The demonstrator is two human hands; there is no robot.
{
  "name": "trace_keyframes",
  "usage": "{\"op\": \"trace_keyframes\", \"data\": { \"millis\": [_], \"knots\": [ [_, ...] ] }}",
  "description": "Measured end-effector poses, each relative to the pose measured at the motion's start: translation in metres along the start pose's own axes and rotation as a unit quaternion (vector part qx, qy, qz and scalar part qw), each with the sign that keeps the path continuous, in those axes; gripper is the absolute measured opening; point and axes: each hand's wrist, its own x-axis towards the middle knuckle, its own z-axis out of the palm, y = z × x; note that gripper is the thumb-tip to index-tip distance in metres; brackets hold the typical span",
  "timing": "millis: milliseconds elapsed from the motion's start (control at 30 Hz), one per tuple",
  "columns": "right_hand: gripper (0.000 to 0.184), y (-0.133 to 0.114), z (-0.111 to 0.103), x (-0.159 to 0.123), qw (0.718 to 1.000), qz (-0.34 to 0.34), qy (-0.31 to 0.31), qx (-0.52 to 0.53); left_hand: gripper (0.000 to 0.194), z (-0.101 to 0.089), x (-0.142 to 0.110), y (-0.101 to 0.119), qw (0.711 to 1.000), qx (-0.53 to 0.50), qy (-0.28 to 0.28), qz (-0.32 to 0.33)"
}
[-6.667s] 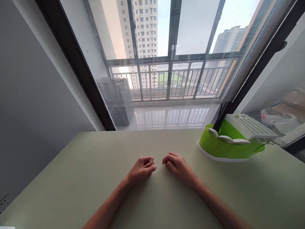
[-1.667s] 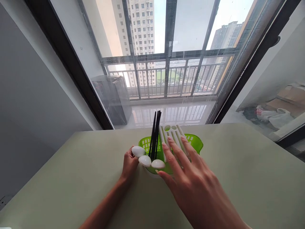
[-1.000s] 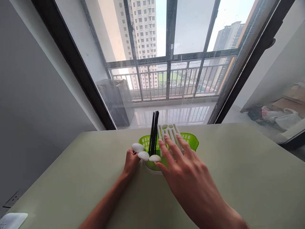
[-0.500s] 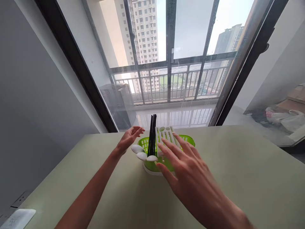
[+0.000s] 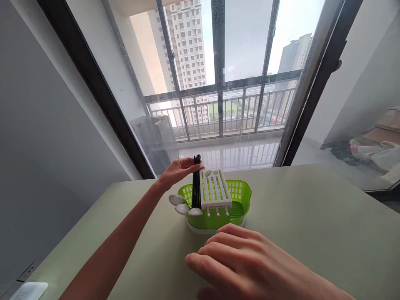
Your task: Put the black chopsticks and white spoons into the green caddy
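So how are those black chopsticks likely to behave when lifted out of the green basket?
The chopsticks look straight and slim, so probably stiff and light. No band shows around them, so they may slip apart. With the left hand at their top ends, their lower ends in the basket might swing when raised.

Pale green table (image 5: pixel 287 216), white flat item (image 5: pixel 31 291) at its near left corner, cut off by view's border, marks on it too small to read; wall socket (image 5: pixel 30 270) just beyond left edge, on grey wall (image 5: pixel 46 158); past far left corner, behind glass, boxy grey unit (image 5: pixel 158 139); beyond far edge, shiny floor (image 5: pixel 261 153), balcony railing (image 5: pixel 243 110), dark window frame (image 5: pixel 219 62), green field (image 5: pixel 228 106), tall pale tower (image 5: pixel 189 50); beyond right edge, white bags (image 5: pixel 373 156) and brown boxlike pile (image 5: pixel 386 135), blurred
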Motion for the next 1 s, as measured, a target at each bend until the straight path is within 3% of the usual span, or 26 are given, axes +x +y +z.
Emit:
{"op": "trace_keyframes", "data": {
  "millis": [300, 533, 1000],
  "knots": [
    [0.005, -0.001, -0.003, -0.001, 1.000, 0.019, -0.019, -0.015, 0.055, 0.005, -0.003, -0.002, 0.998, -0.011, 0.067, -0.004],
    [0.007, 0.000, 0.001, -0.003, 0.999, 0.012, -0.037, -0.010, 0.054, 0.002, -0.011, -0.002, 0.998, -0.007, 0.056, -0.007],
    [0.015, -0.001, 0.005, -0.004, 0.997, 0.023, -0.074, -0.013, 0.049, -0.009, -0.022, -0.010, 0.988, -0.068, 0.135, 0.016]
  ]
}}
